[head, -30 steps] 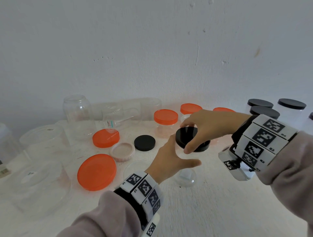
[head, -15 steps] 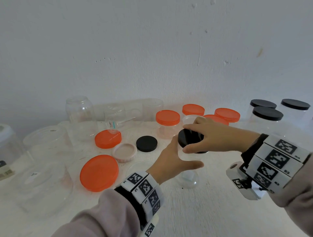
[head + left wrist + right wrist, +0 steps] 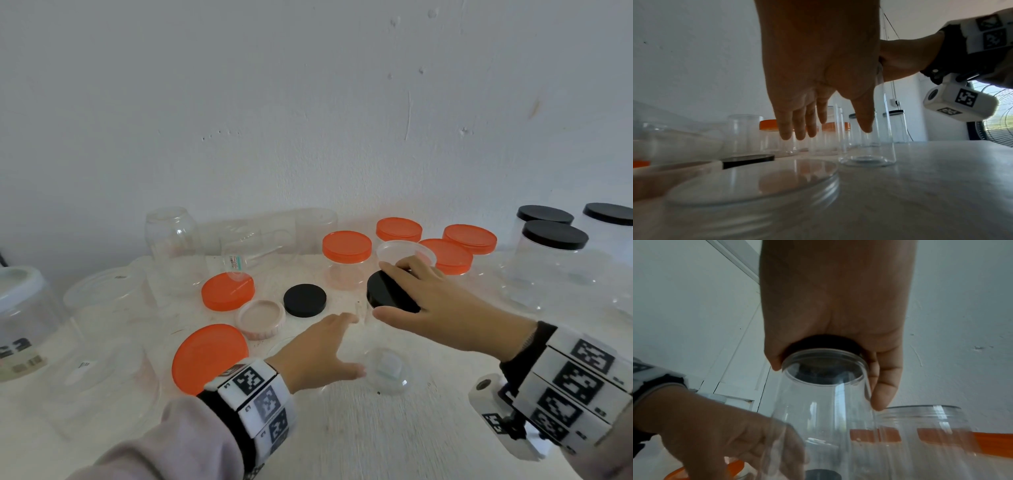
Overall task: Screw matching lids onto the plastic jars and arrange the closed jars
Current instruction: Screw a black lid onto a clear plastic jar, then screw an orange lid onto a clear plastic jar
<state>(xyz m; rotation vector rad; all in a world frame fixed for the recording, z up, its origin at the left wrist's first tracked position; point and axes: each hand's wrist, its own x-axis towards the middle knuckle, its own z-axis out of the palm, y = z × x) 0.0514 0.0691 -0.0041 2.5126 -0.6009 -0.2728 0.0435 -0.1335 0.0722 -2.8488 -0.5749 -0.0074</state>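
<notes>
The right hand (image 3: 442,308) is gripping the black lid (image 3: 388,294) on the clear jar (image 3: 869,146), fingers curled round its rim, while the jar is standing upright on the counter (image 3: 411,438). The left hand (image 3: 318,356) is hovering just beside the jar with fingers spread and relaxed, holding nothing. A loose black lid (image 3: 305,300) is lying nearby.

Soft, cool daylight fills all three views; the wall (image 3: 308,102) reads grey-blue and the table (image 3: 411,445) washes out pale. In the left wrist view, brightness comes from 3 o'clock, leaving the left hand (image 3: 818,65) dark and backlit. Nearby lids blur. Straight lines bow toward the edges.
</notes>
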